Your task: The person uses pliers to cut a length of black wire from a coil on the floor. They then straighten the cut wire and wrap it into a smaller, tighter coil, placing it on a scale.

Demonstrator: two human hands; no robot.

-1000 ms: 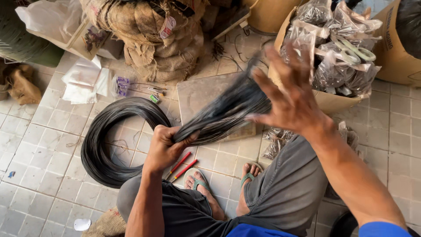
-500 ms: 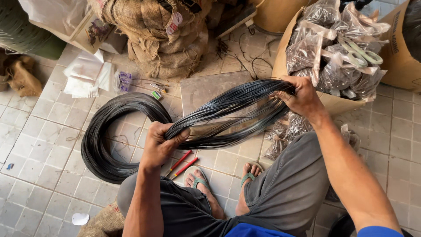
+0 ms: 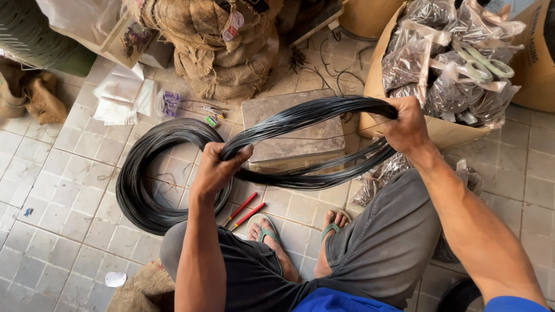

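I am forming a loop of wire. My left hand (image 3: 215, 167) is clenched on the wire bundle (image 3: 306, 115) at its near end; my right hand (image 3: 407, 124) is closed on its far bend, above the metal plate (image 3: 289, 136). Next, hold both grips steady and keep the strands together. Half a second ago the loop was flatter and narrower.

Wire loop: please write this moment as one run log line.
left hand: grips wire loop | right hand: grips its other end | big wire coil: on floor
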